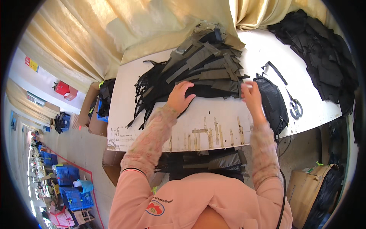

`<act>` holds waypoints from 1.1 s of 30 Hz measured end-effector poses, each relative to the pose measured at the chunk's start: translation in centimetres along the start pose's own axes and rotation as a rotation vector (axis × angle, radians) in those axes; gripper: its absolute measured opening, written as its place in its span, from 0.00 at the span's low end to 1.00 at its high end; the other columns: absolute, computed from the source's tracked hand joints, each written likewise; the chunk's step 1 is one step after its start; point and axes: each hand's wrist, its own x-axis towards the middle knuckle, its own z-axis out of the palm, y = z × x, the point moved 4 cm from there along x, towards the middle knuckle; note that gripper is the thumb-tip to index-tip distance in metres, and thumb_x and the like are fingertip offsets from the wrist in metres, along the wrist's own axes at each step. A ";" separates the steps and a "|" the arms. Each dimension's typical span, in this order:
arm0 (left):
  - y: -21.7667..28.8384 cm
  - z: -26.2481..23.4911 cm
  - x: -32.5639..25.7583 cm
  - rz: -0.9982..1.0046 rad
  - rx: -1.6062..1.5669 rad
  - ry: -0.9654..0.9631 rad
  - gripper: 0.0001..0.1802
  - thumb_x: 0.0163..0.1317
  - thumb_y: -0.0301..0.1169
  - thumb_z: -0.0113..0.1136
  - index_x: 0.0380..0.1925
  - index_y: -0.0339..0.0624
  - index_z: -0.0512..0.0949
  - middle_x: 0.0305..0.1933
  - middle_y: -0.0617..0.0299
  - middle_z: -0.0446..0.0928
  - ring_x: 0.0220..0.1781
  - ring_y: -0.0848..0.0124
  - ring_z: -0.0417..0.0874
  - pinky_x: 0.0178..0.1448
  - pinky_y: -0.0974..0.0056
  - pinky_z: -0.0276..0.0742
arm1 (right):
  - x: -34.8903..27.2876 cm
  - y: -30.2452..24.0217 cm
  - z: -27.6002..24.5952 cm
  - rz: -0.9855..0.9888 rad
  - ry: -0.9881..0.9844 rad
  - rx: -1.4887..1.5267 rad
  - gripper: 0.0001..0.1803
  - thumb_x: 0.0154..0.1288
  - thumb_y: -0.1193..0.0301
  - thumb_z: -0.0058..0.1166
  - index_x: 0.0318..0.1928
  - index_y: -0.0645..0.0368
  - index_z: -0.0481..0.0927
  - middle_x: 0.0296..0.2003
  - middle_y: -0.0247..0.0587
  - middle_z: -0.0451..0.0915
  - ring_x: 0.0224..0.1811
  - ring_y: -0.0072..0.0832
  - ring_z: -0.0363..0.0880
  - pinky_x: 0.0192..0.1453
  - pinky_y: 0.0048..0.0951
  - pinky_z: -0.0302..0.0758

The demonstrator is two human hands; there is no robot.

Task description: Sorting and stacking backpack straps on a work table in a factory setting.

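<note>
My left hand point(180, 97) lies flat, fingers spread, on a black fabric piece point(206, 91) on the white table point(263, 53). My right hand point(251, 95) pinches the right end of that same black piece, next to a black mesh bag point(272, 103). Behind the piece lies a heap of grey and black fabric strips point(209, 61). Black mesh pieces point(146, 91) spread to the left of my left hand. More grey pieces point(221, 160) rest on my lap below the table edge.
A pile of black cut pieces point(324, 57) fills the table's far right. Scissors point(295, 108) and a black strap point(276, 72) lie right of the mesh bag. Cardboard boxes point(309, 187) stand on the floor to the right and another box point(95, 110) to the left. Yellow cloth point(114, 34) hangs behind.
</note>
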 end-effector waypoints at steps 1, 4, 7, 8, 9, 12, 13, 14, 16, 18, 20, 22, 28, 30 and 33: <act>-0.2 0.3 1.1 -0.014 0.014 0.120 0.20 0.53 0.31 0.66 0.47 0.41 0.74 0.50 0.51 0.76 0.54 0.53 0.75 0.59 0.57 0.70 | 1.9 0.1 1.4 0.101 0.050 0.052 0.24 0.64 0.59 0.58 0.53 0.59 0.68 0.28 0.37 0.75 0.26 0.21 0.73 0.25 0.22 0.70; 0.3 2.6 2.4 0.029 -0.070 0.116 0.23 0.52 0.31 0.67 0.49 0.41 0.73 0.54 0.49 0.73 0.57 0.51 0.73 0.62 0.57 0.68 | 5.6 2.8 3.8 0.254 0.058 0.227 0.24 0.63 0.66 0.58 0.55 0.60 0.66 0.35 0.41 0.75 0.31 0.25 0.75 0.29 0.25 0.76; 2.0 2.3 1.6 0.002 -0.086 0.169 0.25 0.56 0.33 0.65 0.53 0.39 0.72 0.57 0.48 0.71 0.60 0.53 0.71 0.64 0.57 0.66 | 3.4 2.0 5.4 0.136 -0.091 0.384 0.21 0.61 0.77 0.54 0.54 0.61 0.67 0.35 0.37 0.75 0.33 0.22 0.75 0.31 0.25 0.77; 2.8 1.7 1.4 -0.010 -0.077 0.179 0.25 0.56 0.33 0.65 0.53 0.39 0.72 0.57 0.48 0.71 0.60 0.53 0.71 0.64 0.57 0.66 | 0.9 0.8 5.5 0.063 -0.173 0.396 0.20 0.61 0.80 0.53 0.53 0.61 0.67 0.34 0.35 0.75 0.33 0.20 0.74 0.33 0.23 0.76; 4.1 1.3 1.6 0.055 -0.044 0.192 0.24 0.57 0.33 0.65 0.53 0.39 0.72 0.57 0.48 0.72 0.60 0.53 0.72 0.64 0.57 0.66 | -1.4 0.9 5.0 -0.026 -0.258 0.391 0.19 0.61 0.81 0.52 0.53 0.61 0.68 0.33 0.33 0.74 0.33 0.18 0.73 0.36 0.21 0.74; 5.4 3.3 -0.3 0.100 -0.138 -0.001 0.20 0.58 0.33 0.63 0.50 0.38 0.74 0.52 0.48 0.75 0.55 0.54 0.75 0.59 0.58 0.69 | -8.5 1.9 3.8 -0.014 -0.477 0.424 0.18 0.61 0.84 0.52 0.51 0.60 0.69 0.32 0.30 0.72 0.34 0.15 0.71 0.41 0.17 0.69; 6.0 4.7 -1.2 0.097 -0.269 -0.209 0.17 0.59 0.33 0.62 0.46 0.37 0.75 0.47 0.48 0.78 0.50 0.55 0.79 0.55 0.58 0.73 | -9.8 2.4 3.3 -0.001 -0.475 0.422 0.18 0.61 0.84 0.52 0.51 0.60 0.69 0.32 0.30 0.72 0.34 0.15 0.71 0.41 0.17 0.69; 6.5 5.4 -2.1 0.089 -0.279 -0.217 0.17 0.59 0.33 0.62 0.46 0.37 0.75 0.47 0.48 0.78 0.50 0.55 0.79 0.55 0.58 0.73 | -10.8 3.0 2.5 0.015 -0.428 0.403 0.18 0.61 0.84 0.52 0.51 0.60 0.69 0.32 0.31 0.73 0.35 0.15 0.71 0.40 0.17 0.69; 7.1 7.2 -3.6 -0.108 -0.372 -0.359 0.12 0.59 0.33 0.61 0.39 0.36 0.77 0.33 0.50 0.80 0.35 0.58 0.81 0.42 0.60 0.75 | -12.1 3.5 1.2 -0.003 -0.296 0.150 0.19 0.61 0.80 0.56 0.52 0.60 0.69 0.36 0.37 0.75 0.37 0.22 0.74 0.41 0.23 0.71; 7.9 8.0 -3.9 -0.140 -0.422 -0.319 0.12 0.59 0.33 0.60 0.37 0.36 0.77 0.29 0.51 0.79 0.30 0.60 0.79 0.38 0.61 0.74 | -13.5 0.1 1.4 -0.197 -0.212 -0.095 0.20 0.60 0.78 0.58 0.52 0.60 0.69 0.37 0.40 0.76 0.37 0.28 0.75 0.42 0.27 0.72; 8.4 8.6 -4.1 -0.230 -0.526 -0.291 0.12 0.60 0.34 0.60 0.35 0.35 0.77 0.26 0.52 0.77 0.26 0.65 0.77 0.34 0.64 0.73 | -14.7 -4.2 2.2 -0.530 -0.111 -0.477 0.21 0.58 0.74 0.59 0.53 0.58 0.70 0.41 0.45 0.76 0.39 0.44 0.76 0.42 0.40 0.73; 8.7 8.4 -3.8 -0.258 -0.472 -0.306 0.12 0.60 0.34 0.61 0.34 0.35 0.76 0.26 0.53 0.77 0.26 0.67 0.77 0.34 0.65 0.72 | -14.5 -3.0 2.8 -0.545 -0.116 -0.500 0.20 0.59 0.76 0.56 0.53 0.58 0.70 0.41 0.46 0.77 0.39 0.45 0.76 0.42 0.41 0.73; 8.2 8.1 -4.8 -0.315 -0.497 -0.307 0.12 0.57 0.33 0.66 0.30 0.36 0.75 0.23 0.61 0.75 0.24 0.75 0.72 0.32 0.68 0.70 | -13.8 -1.4 2.5 -0.530 -0.189 -0.500 0.17 0.60 0.80 0.50 0.50 0.58 0.73 0.35 0.48 0.78 0.35 0.45 0.79 0.35 0.38 0.75; 8.4 8.0 -5.1 -0.318 -0.522 -0.333 0.11 0.57 0.31 0.66 0.28 0.36 0.74 0.23 0.63 0.74 0.25 0.77 0.70 0.32 0.69 0.69 | -13.6 -0.8 2.5 -0.627 -0.274 -0.476 0.11 0.59 0.79 0.53 0.44 0.58 0.76 0.30 0.47 0.78 0.33 0.44 0.80 0.32 0.36 0.76; 8.6 8.0 -5.8 -0.264 -0.566 -0.298 0.12 0.54 0.31 0.67 0.27 0.38 0.73 0.23 0.57 0.73 0.25 0.66 0.73 0.32 0.64 0.70 | -13.7 -2.9 2.4 -0.654 -0.308 -0.581 0.05 0.58 0.75 0.57 0.36 0.60 0.76 0.25 0.46 0.77 0.29 0.43 0.78 0.31 0.37 0.75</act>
